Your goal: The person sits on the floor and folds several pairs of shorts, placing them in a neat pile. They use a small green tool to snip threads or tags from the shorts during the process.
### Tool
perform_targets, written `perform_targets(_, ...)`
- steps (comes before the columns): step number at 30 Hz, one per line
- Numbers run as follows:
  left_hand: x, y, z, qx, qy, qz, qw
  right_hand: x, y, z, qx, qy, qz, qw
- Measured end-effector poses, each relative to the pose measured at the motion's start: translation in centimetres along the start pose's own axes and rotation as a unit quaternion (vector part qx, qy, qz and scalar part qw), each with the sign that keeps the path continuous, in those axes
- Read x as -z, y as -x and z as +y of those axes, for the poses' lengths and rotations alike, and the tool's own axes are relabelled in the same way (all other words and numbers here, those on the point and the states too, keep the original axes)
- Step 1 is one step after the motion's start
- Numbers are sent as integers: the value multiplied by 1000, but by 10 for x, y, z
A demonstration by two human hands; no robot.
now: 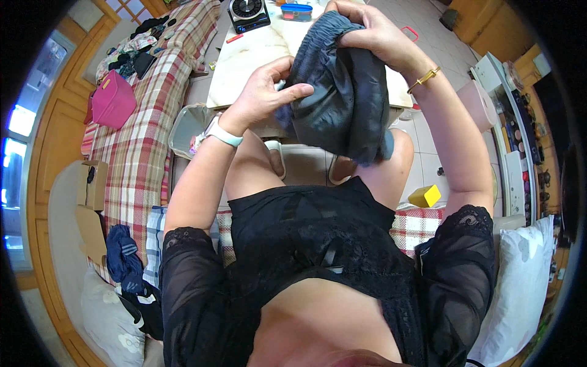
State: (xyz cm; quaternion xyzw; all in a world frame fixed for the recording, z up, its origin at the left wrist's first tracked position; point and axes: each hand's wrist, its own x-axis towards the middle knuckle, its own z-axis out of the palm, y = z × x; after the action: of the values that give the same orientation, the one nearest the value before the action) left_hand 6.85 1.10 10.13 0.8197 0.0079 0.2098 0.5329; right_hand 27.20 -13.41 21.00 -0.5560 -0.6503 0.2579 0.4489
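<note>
A dark grey-blue garment (339,101) with a gathered elastic band hangs bunched in front of me, over my knees and the near table edge. My right hand (376,33) grips the elastic band at its top, thumb on the near side. At the garment's left edge is my left hand (269,92), its thumb lying over the cloth and its fingers partly hidden behind. Something small and whitish shows between that thumb and forefinger, too small to name. The lower part of the garment sags in loose folds.
A pale table (244,67) ahead bears a black round-dialed device (249,15), a blue-lidded box (296,12) and a red stick-like item (235,38). Left are a bin (189,128), a plaid-covered sofa (153,92) and a pink basket (114,101). A yellow box (425,196) lies right.
</note>
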Motion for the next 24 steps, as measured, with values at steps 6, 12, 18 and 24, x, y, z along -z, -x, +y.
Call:
perform_targets(6,19,7,-1,110,142,-108,978,20,11,34,11,8,-8,1000)
perform_targets(12,92,10,4,17,-375,91,923,94,51,49,-138,118,-76,980)
perform_targets(18,125,-3,-1,-47,-426,110,897,113,50,54,-147,168,-20,975)
perform_targets(24,126,-7,-1,-48,-421,132,896,103,42,15,-200,182,-1,963)
